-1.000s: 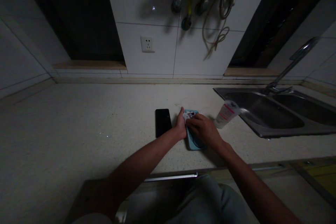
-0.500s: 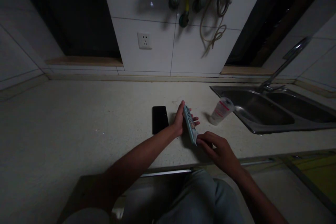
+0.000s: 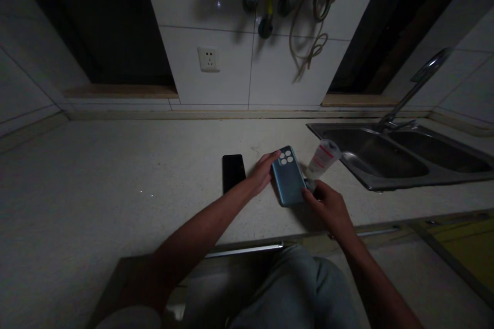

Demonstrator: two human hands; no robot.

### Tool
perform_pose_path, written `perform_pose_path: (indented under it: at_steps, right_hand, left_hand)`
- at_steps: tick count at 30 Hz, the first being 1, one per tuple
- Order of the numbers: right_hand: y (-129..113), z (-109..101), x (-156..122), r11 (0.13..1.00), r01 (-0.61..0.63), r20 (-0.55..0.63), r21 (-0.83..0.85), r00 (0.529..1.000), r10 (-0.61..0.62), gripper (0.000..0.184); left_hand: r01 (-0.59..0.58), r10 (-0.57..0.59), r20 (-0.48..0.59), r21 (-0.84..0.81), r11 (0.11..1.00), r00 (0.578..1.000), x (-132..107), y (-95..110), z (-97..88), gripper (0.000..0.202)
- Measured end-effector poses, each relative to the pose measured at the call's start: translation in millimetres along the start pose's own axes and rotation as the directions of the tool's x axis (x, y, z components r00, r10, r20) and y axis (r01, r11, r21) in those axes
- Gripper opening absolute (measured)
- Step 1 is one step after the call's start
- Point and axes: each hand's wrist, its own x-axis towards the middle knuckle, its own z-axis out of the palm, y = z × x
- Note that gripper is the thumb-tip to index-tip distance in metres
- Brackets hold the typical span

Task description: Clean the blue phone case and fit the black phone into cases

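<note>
A blue phone case (image 3: 289,179) with round camera cutouts is held tilted over the counter. My left hand (image 3: 264,170) is closed on its upper left edge, thumb lying near the cutouts. My right hand (image 3: 327,201) pinches its lower right side, and a small greyish piece (image 3: 310,184) shows by those fingers; I cannot make out what it is. To the left, a black phone (image 3: 232,170) lies flat on the counter, partly covered by my left forearm. Just beyond my right hand, a clear plastic cup (image 3: 324,157) with red print leans to the right.
The pale counter (image 3: 116,180) runs along a tiled wall with a socket (image 3: 209,59), pipes and a tied cord (image 3: 316,49). A double steel sink (image 3: 370,157) with a tap (image 3: 417,85) is set in at the right. The counter's front edge lies close to my legs.
The phone case has turned from edge-on, with a printed picture partly showing, to its plain blue face with the cutouts. My left fingers have shifted to its upper edge; my right hand moved slightly up.
</note>
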Motion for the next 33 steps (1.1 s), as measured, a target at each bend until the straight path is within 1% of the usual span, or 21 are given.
perform_pose_path:
  at_steps: [2, 4, 5, 8, 9, 11, 13, 16, 19, 22, 26, 28, 30, 31, 32, 33]
  right_hand:
    - [11, -3, 4, 0.999, -0.033, -0.003, -0.039, 0.999, 0.033, 0.035]
    - [19, -5, 6, 0.997, -0.048, -0.004, -0.065, 0.999, 0.048, 0.040]
    - [21, -6, 7, 0.996, -0.051, -0.005, -0.073, 0.999, 0.051, 0.043]
    - [24, -8, 6, 0.995, -0.048, -0.022, -0.084, 0.999, 0.047, 0.048]
    - [24, -9, 5, 0.996, -0.043, -0.034, -0.081, 0.999, 0.040, 0.048]
    - [23, -10, 4, 0.998, -0.029, -0.060, -0.055, 0.998, 0.025, 0.046]
    - [23, -11, 2, 1.000, -0.026, -0.076, -0.003, 0.997, 0.026, 0.043]
    - [23, -12, 0, 0.986, -0.076, -0.068, 0.149, 0.994, 0.086, 0.044]
    - [23, -12, 0, 0.932, -0.143, -0.047, 0.333, 0.985, 0.168, 0.045]
    - [24, -12, 0, 0.879, -0.177, -0.097, 0.442, 0.965, 0.242, 0.044]
    - [28, -14, 2, 0.800, -0.146, -0.211, 0.582, 0.923, 0.321, 0.042]
    - [30, -16, 4, 0.730, -0.123, -0.208, 0.673, 0.915, 0.346, 0.042]
    - [33, -18, 8, 0.654, -0.095, -0.180, 0.751, 0.923, 0.341, 0.041]
    - [34, -18, 10, 0.638, -0.080, -0.182, 0.766, 0.925, 0.334, 0.040]
    - [35, -18, 12, 0.648, -0.068, -0.191, 0.758, 0.928, 0.321, 0.040]
    - [36, -17, 14, 0.685, -0.063, -0.200, 0.725, 0.933, 0.298, 0.041]
  left_hand:
    - [0.036, -0.037, 0.008, 0.120, 0.992, 0.999, 2, 5, -4.8, 0.025]
    - [0.047, -0.051, 0.011, 0.234, 0.971, 0.999, 4, 8, -10.2, 0.020]
    - [0.048, -0.047, -0.011, 0.279, 0.959, 0.999, 5, 8, -12.7, 0.022]
    - [0.040, -0.003, -0.099, 0.368, 0.929, 0.995, 9, 5, -18.4, 0.040]
    - [0.028, 0.014, -0.106, 0.386, 0.922, 0.994, 10, 3, -19.7, 0.043]
    - [0.003, 0.031, -0.078, 0.405, 0.914, 0.997, 12, -1, -21.7, 0.039]
    - [-0.008, 0.027, -0.041, 0.415, 0.910, 0.999, 13, -2, -23.3, 0.031]
    - [-0.001, 0.016, -0.030, 0.449, 0.894, 0.999, 14, -1, -25.3, 0.021]
    - [0.004, 0.010, -0.027, 0.463, 0.886, 1.000, 15, 1, -27.5, 0.017]
    - [0.018, -0.001, -0.038, 0.458, 0.889, 0.999, 16, 3, -29.4, 0.014]
    - [0.028, 0.009, -0.079, 0.457, 0.889, 0.997, 16, 4, -29.0, 0.016]
    - [0.018, 0.028, -0.092, 0.457, 0.889, 0.995, 14, 3, -26.9, 0.020]
    - [0.004, 0.050, -0.105, 0.465, 0.885, 0.993, 12, 0, -24.2, 0.024]
    - [-0.003, 0.060, -0.106, 0.469, 0.883, 0.993, 11, -1, -23.0, 0.025]
    - [-0.012, 0.069, -0.102, 0.472, 0.881, 0.992, 10, -2, -22.0, 0.025]
    - [-0.020, 0.074, -0.096, 0.474, 0.880, 0.993, 10, -3, -21.3, 0.025]
